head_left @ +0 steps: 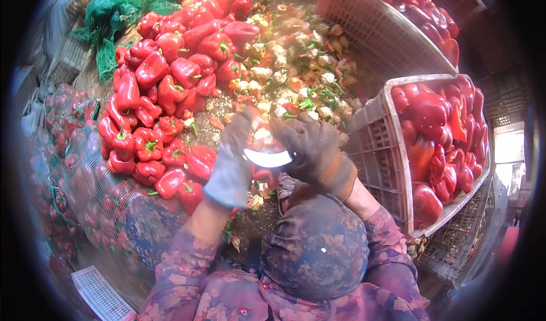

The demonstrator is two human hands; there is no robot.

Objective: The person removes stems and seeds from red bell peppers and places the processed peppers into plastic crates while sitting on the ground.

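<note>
Curved blade [268,159]: smooth, pale crescent, reaching from the right hand [313,149] toward the left.
Right hand: brown fabric glove with orange cuff, fingers curled round the blade's base.
Left hand [232,153]: pale grey glove, fingers bent; blur hides whether it grips anything.
Red pepper [264,139]: blurred, between both hands, just beyond the blade.
Pepper heap [185,71]: glossy, lobed, green-stemmed, left of the hands.
Floor [200,126]: brown, strewn with crumbly cores [310,76].
Surroundings: latticed plastic crate [372,145] of peppers right, mesh sacks [102,179] left.
</note>
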